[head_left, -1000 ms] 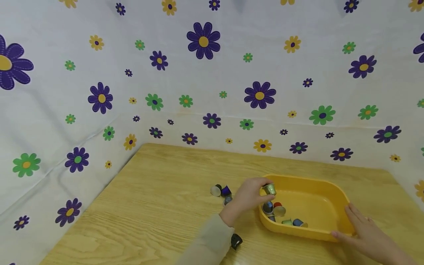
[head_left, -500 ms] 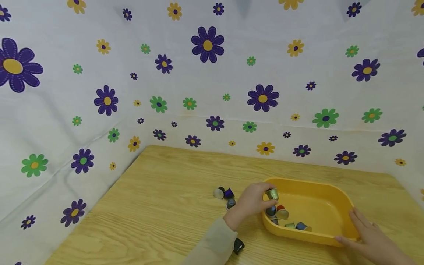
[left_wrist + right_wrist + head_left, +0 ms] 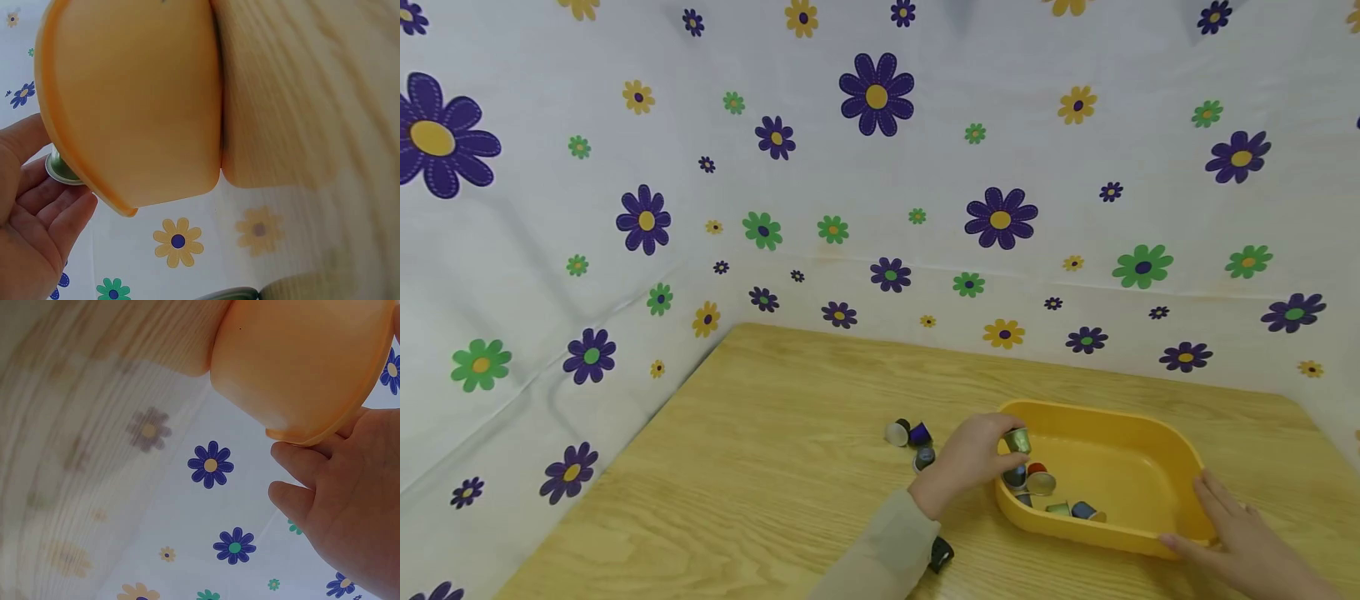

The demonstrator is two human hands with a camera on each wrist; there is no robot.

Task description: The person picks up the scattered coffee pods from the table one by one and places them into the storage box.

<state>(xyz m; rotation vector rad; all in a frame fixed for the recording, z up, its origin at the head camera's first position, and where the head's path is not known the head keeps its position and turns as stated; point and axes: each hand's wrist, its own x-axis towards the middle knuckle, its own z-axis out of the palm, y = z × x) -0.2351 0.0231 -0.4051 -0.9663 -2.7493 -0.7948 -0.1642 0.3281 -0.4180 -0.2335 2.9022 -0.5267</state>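
In the head view my left hand [image 3: 973,458] pinches a green coffee capsule [image 3: 1017,440] between thumb and fingers, just inside the left end of the yellow tray [image 3: 1120,540]. The left wrist view shows this green capsule [image 3: 61,170] beside the tray's rim, partly hidden by it. Several capsules lie in the tray below, including a red one [image 3: 1037,468] and a blue one [image 3: 1082,510]. My right hand [image 3: 1247,542] rests at the tray's right corner, fingers extended along the rim and thumb apart on the near side.
Left of the tray, a small group of capsules lies on the wooden table [image 3: 760,450]: a purple one [image 3: 920,433], a whitish one [image 3: 897,433] and a grey-blue one [image 3: 923,458] among them. A black capsule [image 3: 941,553] lies beside my left sleeve [image 3: 883,546]. A flowered cloth [image 3: 820,167] hangs behind.
The head view has shifted slightly. My left hand keeps the green capsule at the tray's left end, a little lower toward the capsules. My right hand stays at the tray's corner.
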